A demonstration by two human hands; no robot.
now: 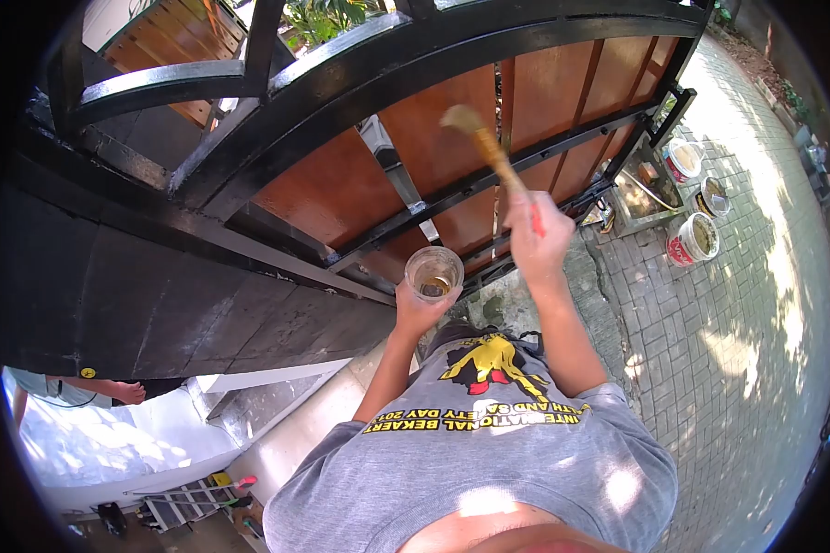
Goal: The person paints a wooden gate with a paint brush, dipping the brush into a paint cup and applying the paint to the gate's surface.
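My right hand (537,238) is wrapped round the handle of a paintbrush (491,152), its pale bristles raised in front of a brown panel of the gate (443,120). The brush is slightly smeared by motion. Lower and to the left, my left hand (421,309) grips a clear plastic cup (433,271) with a little amber liquid at the bottom. The cup is held close to the gate's lower black bars. Glossy reddish-brown panels sit between the black metal bars of the gate.
Several paint buckets (692,240) stand on the paving (682,341) to the right, beside a grey tray (644,195). A black wall-like surface (157,286) runs along the left. Another person's hand (129,393) shows at the lower left, above a stepladder (189,502).
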